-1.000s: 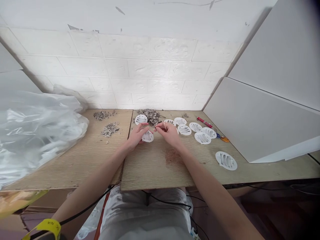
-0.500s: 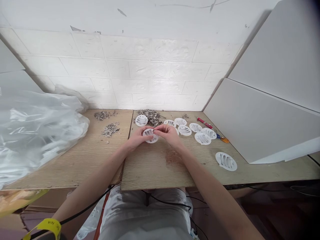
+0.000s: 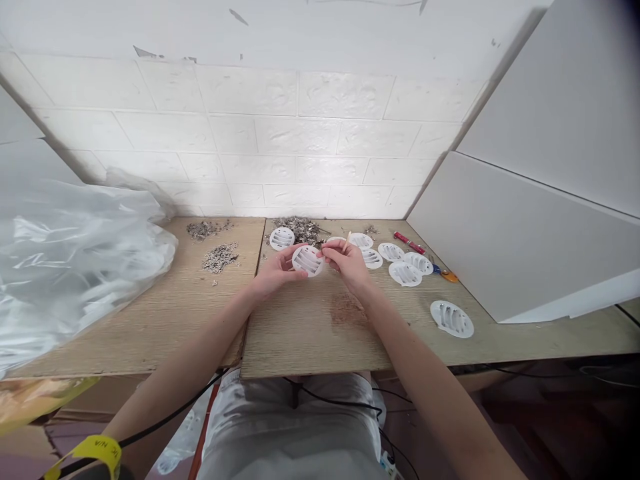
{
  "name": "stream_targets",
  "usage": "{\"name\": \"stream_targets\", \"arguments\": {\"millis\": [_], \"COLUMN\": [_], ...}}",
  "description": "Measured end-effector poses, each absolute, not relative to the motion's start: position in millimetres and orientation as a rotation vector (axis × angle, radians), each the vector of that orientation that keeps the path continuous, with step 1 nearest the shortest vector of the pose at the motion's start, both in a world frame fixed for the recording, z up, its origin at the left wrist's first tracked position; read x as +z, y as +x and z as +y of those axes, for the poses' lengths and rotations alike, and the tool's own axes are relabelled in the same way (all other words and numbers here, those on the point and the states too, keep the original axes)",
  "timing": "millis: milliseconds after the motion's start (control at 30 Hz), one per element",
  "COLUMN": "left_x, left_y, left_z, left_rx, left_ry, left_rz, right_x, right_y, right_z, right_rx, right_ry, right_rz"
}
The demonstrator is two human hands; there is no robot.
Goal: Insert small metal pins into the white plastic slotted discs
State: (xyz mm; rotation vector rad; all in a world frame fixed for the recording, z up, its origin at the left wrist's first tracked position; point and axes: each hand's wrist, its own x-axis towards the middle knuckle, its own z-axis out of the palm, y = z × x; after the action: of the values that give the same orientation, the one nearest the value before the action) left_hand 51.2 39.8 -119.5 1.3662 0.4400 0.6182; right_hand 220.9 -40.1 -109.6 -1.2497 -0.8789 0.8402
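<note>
My left hand (image 3: 279,272) is closed on the edge of a white round disc (image 3: 307,262) with curved slots, thumb across its lower side. At the disc's right edge, my right hand (image 3: 347,261) has thumb and fingers pinched together. A thin pale stick (image 3: 348,240) pokes up from between its fingers; what its fingertips pinch is too small to make out. Behind the hands lies a heap of small metal pieces (image 3: 303,229), with another slotted disc (image 3: 282,239) at its left.
Several slotted discs (image 3: 405,273) lie on the right, one apart (image 3: 452,319) nearer the front. Past them are a red pen-like item (image 3: 409,243) and an orange-and-blue tool (image 3: 447,275). Small metal pieces (image 3: 220,258) lie in piles at left, beside a clear plastic bag (image 3: 85,260).
The held disc has been raised and tilted, moving slightly right. My right hand has shifted right from over the disc to its edge, and the pale stick now stands out more.
</note>
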Motion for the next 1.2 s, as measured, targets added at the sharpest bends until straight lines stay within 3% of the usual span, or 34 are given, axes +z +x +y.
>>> {"name": "stream_targets", "arguments": {"millis": [900,1100,1200], "left_x": [-111.8,-110.1,-111.3], "left_y": [50.5,53.0,53.2], "left_z": [41.6,42.4,44.5], "left_rx": [0.617,0.644,0.642], "left_ry": [0.944,0.877,0.856], "left_rz": [0.443,0.464,0.491], "right_x": [-111.8,-119.6,-120.2], "right_y": [225.3,221.3,219.2], "right_z": [-41.8,-41.1,-42.0], "right_rx": [0.835,0.354,0.309], "right_ry": [-1.503,-1.779,-1.810], "right_rz": [-1.002,-1.472,-1.587]}}
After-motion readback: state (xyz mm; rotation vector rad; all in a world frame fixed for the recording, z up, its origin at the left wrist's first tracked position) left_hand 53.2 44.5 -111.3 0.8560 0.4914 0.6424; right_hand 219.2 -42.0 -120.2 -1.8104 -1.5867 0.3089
